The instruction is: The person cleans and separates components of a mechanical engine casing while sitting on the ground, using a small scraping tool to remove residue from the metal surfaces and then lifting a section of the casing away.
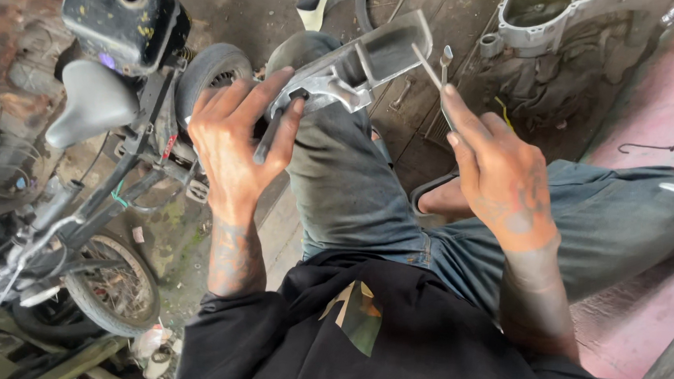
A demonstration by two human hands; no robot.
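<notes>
L hand [236, 142] fingers clamp grey metal bracket [359, 64] on knee; R hand [499, 179] pinches thin wrench [444, 72].

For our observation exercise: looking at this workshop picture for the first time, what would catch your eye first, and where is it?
At the centre, the left hand grips a grey cast-metal part resting on the person's knee, while the right hand holds a thin metal tool against its open end. To the left stands a small bike with a grey saddle and a black fuel tank above it.

A repair workshop: grimy floor [231, 7], small motorbike [117, 124], engine casing [561, 24].
</notes>
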